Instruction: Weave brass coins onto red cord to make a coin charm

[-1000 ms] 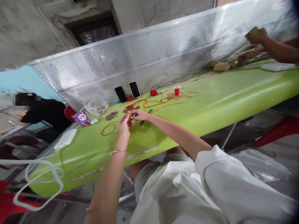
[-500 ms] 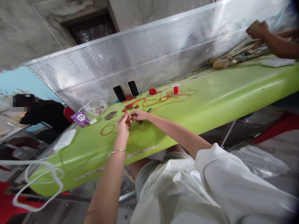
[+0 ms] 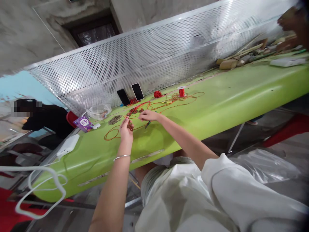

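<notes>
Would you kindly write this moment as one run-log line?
left hand: holds small brown pieces; right hand: apparently pinches thin red cord between hands; nearby: grey-brown heap of small pieces; behind: white spool of red thread

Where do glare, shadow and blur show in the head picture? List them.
Head view: bright glare on the perforated screen; sheen on the green table; soft shadow below the right hand; a co-worker's raised hand dark and blurred near the right edge.

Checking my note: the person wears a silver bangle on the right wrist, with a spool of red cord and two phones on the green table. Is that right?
Not quite: the silver bangle is on the left wrist, as the head view shows. The spool of red cord and two phones are on the green table.
</notes>
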The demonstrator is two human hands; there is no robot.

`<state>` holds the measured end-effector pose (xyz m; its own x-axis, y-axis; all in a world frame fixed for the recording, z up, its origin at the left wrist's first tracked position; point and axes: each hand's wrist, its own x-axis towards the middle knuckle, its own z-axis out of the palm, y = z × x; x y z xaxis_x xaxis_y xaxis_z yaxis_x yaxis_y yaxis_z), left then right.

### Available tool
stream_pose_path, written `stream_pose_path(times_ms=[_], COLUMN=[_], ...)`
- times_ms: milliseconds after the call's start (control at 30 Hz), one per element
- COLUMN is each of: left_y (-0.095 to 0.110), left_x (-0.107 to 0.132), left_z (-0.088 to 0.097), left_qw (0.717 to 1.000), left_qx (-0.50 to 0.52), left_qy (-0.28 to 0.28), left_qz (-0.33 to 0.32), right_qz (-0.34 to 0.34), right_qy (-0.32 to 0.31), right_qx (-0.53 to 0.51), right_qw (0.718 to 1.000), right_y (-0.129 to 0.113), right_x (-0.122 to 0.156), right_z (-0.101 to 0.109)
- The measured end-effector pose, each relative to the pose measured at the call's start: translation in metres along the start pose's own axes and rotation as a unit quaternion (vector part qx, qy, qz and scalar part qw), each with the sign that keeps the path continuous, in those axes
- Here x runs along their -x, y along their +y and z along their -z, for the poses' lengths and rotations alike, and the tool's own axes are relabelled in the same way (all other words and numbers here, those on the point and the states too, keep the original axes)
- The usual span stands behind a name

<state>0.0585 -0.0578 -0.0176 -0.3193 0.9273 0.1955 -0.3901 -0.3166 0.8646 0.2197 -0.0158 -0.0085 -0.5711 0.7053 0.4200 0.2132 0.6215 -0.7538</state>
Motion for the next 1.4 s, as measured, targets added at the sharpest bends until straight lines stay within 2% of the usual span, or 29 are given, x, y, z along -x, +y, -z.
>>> stream_pose_path(times_ms=[233, 467, 567, 833, 1067, 1167, 1400], left_y=[0.002, 0.003, 0.003, -0.002, -0.004, -0.004, -0.003], left_x=[0.002, 0.002, 0.002, 0.002, 0.002, 0.002, 0.003], left_z=[-0.001, -0.001, -0.002, -0.003, -0.002, -0.001, -0.002], left_qw=[1.0, 0.999, 0.999, 1.0, 1.0, 1.0, 1.0], left_qx=[0.024, 0.039, 0.043, 0.024, 0.005, 0.002, -0.012], left_qy=[0.006, 0.013, 0.019, 0.005, -0.006, -0.009, -0.027], left_qz=[0.011, 0.013, 0.008, 0.0, -0.002, -0.006, -0.004], right_qz=[-0.009, -0.032, -0.051, -0.136, -0.146, -0.139, -0.091], right_qy=[0.02, 0.186, 0.228, 0.267, 0.315, 0.318, 0.23], right_qx=[-0.013, -0.013, -0.006, 0.029, 0.039, 0.054, 0.091], right_qw=[1.0, 0.982, 0.972, 0.954, 0.937, 0.936, 0.965], right_y=[-0.006, -0.001, 0.003, 0.02, 0.024, 0.024, 0.025], right_x=[0.007, 0.008, 0.008, 0.001, -0.004, -0.003, 0.004], right_z=[0.005, 0.016, 0.02, 0.018, 0.021, 0.022, 0.009])
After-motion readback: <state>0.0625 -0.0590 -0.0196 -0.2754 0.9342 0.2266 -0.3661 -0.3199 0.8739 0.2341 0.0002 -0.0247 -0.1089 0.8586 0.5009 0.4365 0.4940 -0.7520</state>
